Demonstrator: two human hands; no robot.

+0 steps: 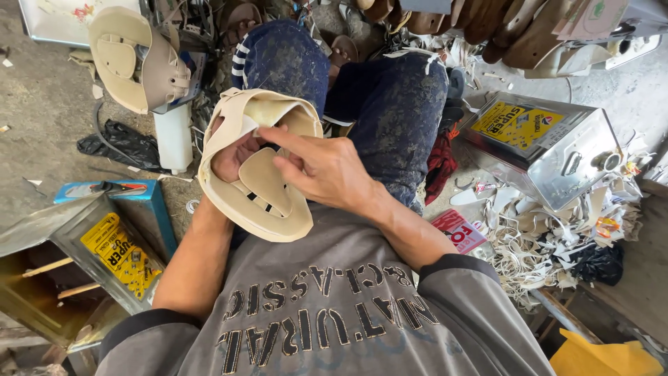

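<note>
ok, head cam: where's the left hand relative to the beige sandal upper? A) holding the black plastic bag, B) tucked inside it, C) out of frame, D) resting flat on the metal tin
B: the left hand sits inside the beige sandal upper, showing through its opening, while the right hand presses on the rim from outside.

A cream-beige sandal upper (254, 167) sits against dark blue speckled trousers (390, 118). The shirt (334, 313) is grey with black lettering. A silver metal tin (550, 150) carries a yellow label. A red cloth (442, 163) lies on the grey concrete floor (42, 104).
</note>
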